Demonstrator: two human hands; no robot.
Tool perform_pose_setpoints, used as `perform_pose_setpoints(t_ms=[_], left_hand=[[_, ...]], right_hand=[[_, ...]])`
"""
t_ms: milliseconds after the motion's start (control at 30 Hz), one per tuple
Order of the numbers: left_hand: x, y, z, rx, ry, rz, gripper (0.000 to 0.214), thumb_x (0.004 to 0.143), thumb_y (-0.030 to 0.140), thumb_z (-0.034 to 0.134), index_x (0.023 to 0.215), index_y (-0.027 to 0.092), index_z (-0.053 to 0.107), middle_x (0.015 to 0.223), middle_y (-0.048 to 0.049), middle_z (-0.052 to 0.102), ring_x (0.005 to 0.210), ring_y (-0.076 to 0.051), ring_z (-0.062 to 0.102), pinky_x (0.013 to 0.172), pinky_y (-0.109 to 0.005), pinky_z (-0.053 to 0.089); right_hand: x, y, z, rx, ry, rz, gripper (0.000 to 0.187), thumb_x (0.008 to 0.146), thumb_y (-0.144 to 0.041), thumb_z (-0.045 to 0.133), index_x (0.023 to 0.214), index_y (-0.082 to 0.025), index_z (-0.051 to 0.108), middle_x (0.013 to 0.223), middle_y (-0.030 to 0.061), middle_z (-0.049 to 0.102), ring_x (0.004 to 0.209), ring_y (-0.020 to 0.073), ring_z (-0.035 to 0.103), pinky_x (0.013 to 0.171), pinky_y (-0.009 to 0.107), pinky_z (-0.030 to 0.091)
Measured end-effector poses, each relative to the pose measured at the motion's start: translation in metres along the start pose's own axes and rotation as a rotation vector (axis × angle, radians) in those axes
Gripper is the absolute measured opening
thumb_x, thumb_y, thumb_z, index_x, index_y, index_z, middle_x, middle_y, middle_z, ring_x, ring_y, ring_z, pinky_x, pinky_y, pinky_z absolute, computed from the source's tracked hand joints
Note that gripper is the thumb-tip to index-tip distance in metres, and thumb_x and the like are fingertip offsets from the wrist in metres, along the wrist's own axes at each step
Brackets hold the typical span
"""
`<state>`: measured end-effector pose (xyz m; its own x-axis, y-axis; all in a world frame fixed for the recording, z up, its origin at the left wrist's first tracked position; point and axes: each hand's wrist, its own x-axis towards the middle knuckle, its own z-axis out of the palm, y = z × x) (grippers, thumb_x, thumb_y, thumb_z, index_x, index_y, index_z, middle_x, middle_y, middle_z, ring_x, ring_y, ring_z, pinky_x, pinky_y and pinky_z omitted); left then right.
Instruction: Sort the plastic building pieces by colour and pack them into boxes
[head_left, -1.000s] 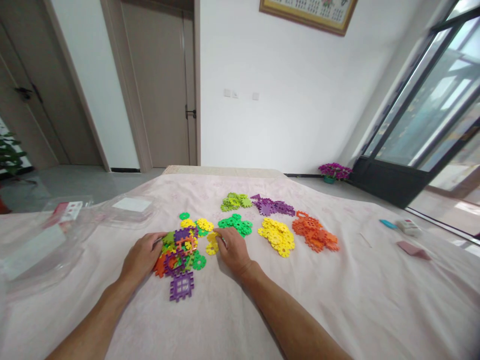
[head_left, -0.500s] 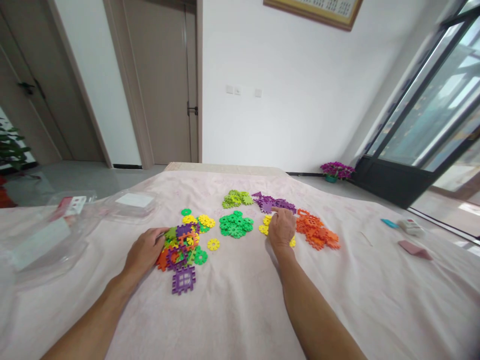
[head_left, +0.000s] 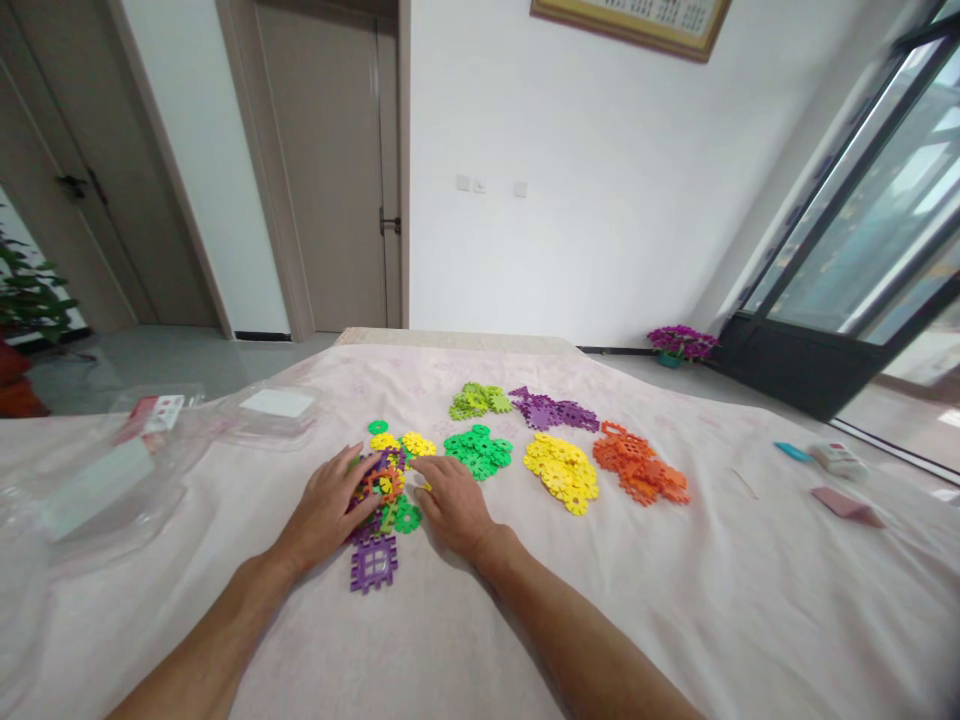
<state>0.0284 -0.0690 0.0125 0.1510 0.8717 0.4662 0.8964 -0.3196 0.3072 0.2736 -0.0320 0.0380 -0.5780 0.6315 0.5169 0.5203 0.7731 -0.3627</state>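
Note:
My left hand (head_left: 326, 512) rests with its fingers spread over the left side of a mixed pile of plastic building pieces, covering part of it. In that pile are an orange piece (head_left: 386, 483), a green disc (head_left: 406, 516) and yellow discs (head_left: 418, 444). A purple square piece with a window grid (head_left: 373, 564) lies at its near edge. My right hand (head_left: 456, 505) is at the pile's right side, fingers stretched to the left. A bit of a yellow disc (head_left: 427, 486) shows under those fingers; whether it is gripped is hidden.
Single-colour piles lie beyond and to the right: light green (head_left: 480, 400), green (head_left: 478, 452), purple (head_left: 553, 410), yellow (head_left: 561, 472) and orange (head_left: 640, 464). Clear plastic boxes (head_left: 274, 415) stand on the left of the cloth-covered table (head_left: 660, 600). A pink cloth (head_left: 847, 506) lies far right.
My right hand has moved left from the yellow pile to the mixed pile, leaving the yellow pile in full view. My left hand has slid right, further over the mixed pieces.

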Motion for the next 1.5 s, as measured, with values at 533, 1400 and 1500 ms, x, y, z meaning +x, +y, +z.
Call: perform_pose_setpoints(t_ms=[533, 1400, 1500], left_hand=[[0.0, 0.019, 0.013, 0.092, -0.105, 0.077, 0.068, 0.087, 0.061, 0.055, 0.145, 0.028, 0.046, 0.153, -0.0152, 0.042, 0.14, -0.034, 0.037, 0.114, -0.062, 0.022], [0.002, 0.019, 0.01, -0.076, -0.037, 0.066, 0.053, 0.079, 0.055, 0.068, 0.122, 0.026, 0.059, 0.141, -0.0117, 0.053, 0.134, -0.033, 0.044, 0.114, -0.058, 0.025], [0.002, 0.021, 0.009, -0.086, -0.046, 0.058, 0.054, 0.081, 0.054, 0.066, 0.126, 0.026, 0.057, 0.138, -0.0103, 0.056, 0.132, -0.031, 0.047, 0.115, -0.057, 0.025]], right_hand=[[0.012, -0.007, 0.013, 0.226, -0.069, 0.24, 0.032, 0.079, -0.023, 0.067, 0.111, -0.026, 0.072, 0.081, -0.0024, 0.074, 0.075, 0.0162, 0.063, 0.077, 0.027, 0.042], [0.015, -0.004, 0.017, 0.183, -0.037, 0.3, 0.032, 0.076, -0.022, 0.067, 0.107, -0.026, 0.074, 0.084, -0.0011, 0.075, 0.079, 0.0175, 0.064, 0.084, 0.03, 0.043], [0.015, -0.003, 0.015, 0.333, 0.012, 0.34, 0.036, 0.073, -0.017, 0.064, 0.107, -0.024, 0.075, 0.081, -0.0003, 0.074, 0.075, 0.0165, 0.064, 0.079, 0.03, 0.046]])
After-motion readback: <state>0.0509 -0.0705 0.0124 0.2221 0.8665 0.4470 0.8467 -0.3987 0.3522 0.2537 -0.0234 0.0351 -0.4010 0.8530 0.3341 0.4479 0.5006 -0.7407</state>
